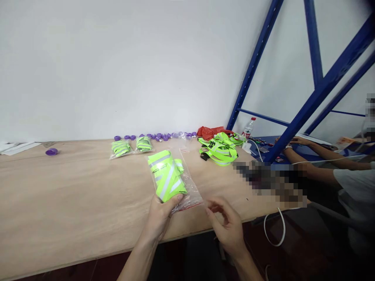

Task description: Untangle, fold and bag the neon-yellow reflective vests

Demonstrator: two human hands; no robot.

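Note:
My left hand [159, 214] grips a clear zip bag [191, 191] from below, its thumb lying over the front. Inside the bag is a folded neon-yellow reflective strap bundle [167, 175] with silver stripes. The bag's red-lined mouth faces me and slants to the right. At its right corner is my right hand [225, 224], fingers curled and thumb and fingertips close together in a pinch. Slight blur covers those fingertips. Beyond the bag lie two packed bags of yellow straps, the left packed bag [120, 148] and the right packed bag [143, 144].
Loose yellow reflective straps [219, 150] lie by a red bag [208, 132]. Several purple rolls [158, 136] line the wall; a single purple roll [52, 152] sits left. A blue metal frame [254, 62], a bottle [249, 128] and a co-worker's arms [316, 156] are right.

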